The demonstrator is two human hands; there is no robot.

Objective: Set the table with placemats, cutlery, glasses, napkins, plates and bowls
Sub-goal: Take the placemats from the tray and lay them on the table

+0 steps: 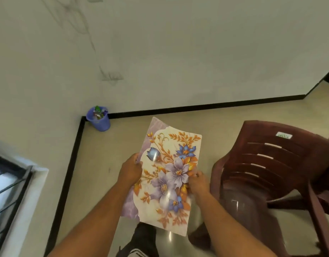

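Note:
I hold a glossy placemat (pixel 169 169) printed with purple and blue flowers and orange leaves, up in the air over the floor, its long side running away from me. My left hand (pixel 131 170) grips its left edge near the middle. My right hand (pixel 198 182) pinches its right edge a little nearer to me. The mat bends slightly between the two hands. No table, cutlery, glasses, napkins, plates or bowls are in view.
A dark red plastic chair (pixel 267 164) stands close on the right. A blue waste bin (pixel 99 118) sits in the room corner against the white wall (pixel 160 52). A barred window (pixel 10 191) is at the lower left. Beige floor (pixel 97 164) lies below.

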